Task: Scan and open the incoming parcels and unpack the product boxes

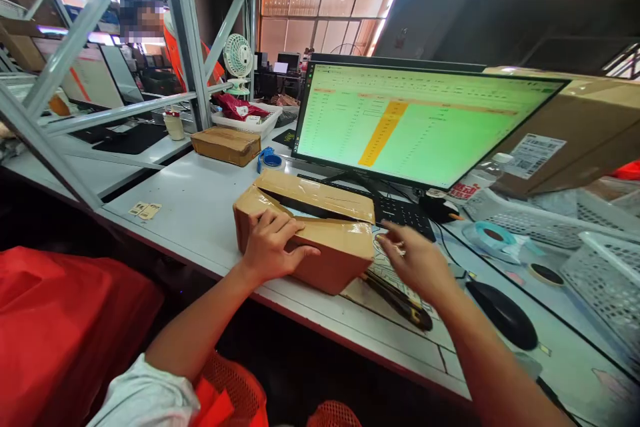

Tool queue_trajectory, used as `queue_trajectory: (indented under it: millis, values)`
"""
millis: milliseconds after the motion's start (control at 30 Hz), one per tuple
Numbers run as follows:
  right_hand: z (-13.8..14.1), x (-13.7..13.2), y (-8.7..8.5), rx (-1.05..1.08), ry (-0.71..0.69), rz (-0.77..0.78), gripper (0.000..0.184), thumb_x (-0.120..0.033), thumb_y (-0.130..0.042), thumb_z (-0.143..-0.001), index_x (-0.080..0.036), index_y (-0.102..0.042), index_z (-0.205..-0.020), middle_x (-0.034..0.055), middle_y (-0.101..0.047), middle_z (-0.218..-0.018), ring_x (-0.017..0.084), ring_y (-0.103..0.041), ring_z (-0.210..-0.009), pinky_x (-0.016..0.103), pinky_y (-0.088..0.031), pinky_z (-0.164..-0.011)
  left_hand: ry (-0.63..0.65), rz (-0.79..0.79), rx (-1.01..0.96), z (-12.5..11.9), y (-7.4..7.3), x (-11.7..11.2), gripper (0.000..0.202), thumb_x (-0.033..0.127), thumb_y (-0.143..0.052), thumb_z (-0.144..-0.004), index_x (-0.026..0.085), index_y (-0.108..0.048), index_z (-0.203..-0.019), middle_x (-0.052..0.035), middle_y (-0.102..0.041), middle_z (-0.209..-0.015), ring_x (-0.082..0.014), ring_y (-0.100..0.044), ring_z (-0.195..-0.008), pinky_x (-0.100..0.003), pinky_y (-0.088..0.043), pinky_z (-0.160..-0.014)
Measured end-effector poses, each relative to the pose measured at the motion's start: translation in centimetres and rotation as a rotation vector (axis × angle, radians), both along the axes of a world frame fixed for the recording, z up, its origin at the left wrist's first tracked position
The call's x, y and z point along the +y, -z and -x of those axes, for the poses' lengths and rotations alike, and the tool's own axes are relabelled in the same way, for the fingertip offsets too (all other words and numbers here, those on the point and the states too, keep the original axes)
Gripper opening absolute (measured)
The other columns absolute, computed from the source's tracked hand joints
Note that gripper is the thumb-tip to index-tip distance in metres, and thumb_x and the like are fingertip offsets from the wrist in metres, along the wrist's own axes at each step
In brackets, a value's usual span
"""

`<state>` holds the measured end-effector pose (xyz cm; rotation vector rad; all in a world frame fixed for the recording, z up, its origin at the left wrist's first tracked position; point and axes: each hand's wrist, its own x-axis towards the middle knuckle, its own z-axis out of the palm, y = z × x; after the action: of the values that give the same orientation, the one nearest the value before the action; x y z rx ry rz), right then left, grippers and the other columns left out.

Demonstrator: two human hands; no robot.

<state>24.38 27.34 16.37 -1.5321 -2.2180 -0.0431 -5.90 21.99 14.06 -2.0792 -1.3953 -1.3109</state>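
Observation:
A brown cardboard box sits on the white desk in front of me, its taped top flaps parted by a dark gap. My left hand grips the near top edge at the left end, fingers curled over the flap and thumb along the front. By the box's right end is my right hand, its fingers curled together; a small pale bit shows at them, too unclear to name. What appears to be a black and yellow utility knife lies on the desk right of the box, partly hidden by it.
Behind the box stand a monitor and a keyboard. A mouse, tape rolls and white baskets are at right. Another carton lies at back left, near a metal frame. A person works beyond it.

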Motion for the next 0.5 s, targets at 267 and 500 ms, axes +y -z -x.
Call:
queue_trajectory:
  millis: [267, 500]
  values:
    - [8.4, 3.3, -7.8, -0.138, -0.258, 0.132, 0.067, -0.049, -0.061, -0.094, -0.019, -0.051, -0.153, 0.0166, -0.063, -0.142, 0.035, -0.063, -0.124, 0.050, -0.050, -0.105, 0.007, -0.024, 0.011, 0.0, -0.5, -0.4, 0.035, 0.056, -0.077, -0.088, 0.024, -0.073, -0.104, -0.0017, -0.078, -0.103, -0.0230, -0.063, -0.097, -0.043, -0.035, -0.091]
    - [9.1, 9.4, -12.1, -0.132, -0.046, 0.078, 0.046, -0.045, -0.045, -0.103, -0.014, -0.076, -0.117, 0.0170, -0.075, -0.118, 0.030, -0.066, -0.106, 0.035, -0.047, -0.083, -0.015, 0.033, 0.103, 0.4, -1.5, -1.5, 0.042, 0.059, -0.074, -0.090, 0.023, -0.074, -0.112, -0.0057, -0.076, -0.109, -0.0259, -0.063, -0.101, -0.043, -0.039, -0.090]
